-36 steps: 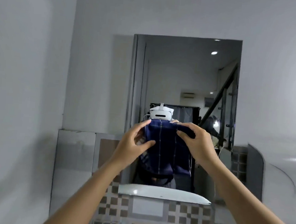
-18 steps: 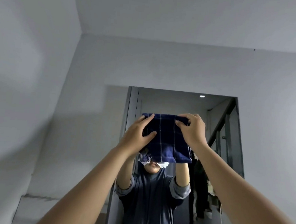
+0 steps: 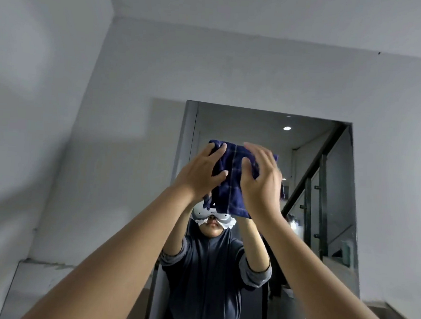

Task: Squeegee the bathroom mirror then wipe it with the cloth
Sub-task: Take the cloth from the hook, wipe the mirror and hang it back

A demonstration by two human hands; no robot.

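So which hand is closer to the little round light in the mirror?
Right. The right hand is raised just below and left of the round light, its open palm on the blue cloth. The left hand pinches the cloth's far-left edge.

Cloth [image 3: 230, 183]: was navy with thin pale check lines. Wall [image 3: 235, 71]: was plain grey-white. Reflected top [image 3: 206, 271]: was dark grey.

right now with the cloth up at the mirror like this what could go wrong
The left hand alone pinches the blue cloth; the right hand looks spread open over it, so the cloth could slip or bunch. It hangs folded, so little of it may meet the mirror. Both arms reach high, so pressure may be uneven.
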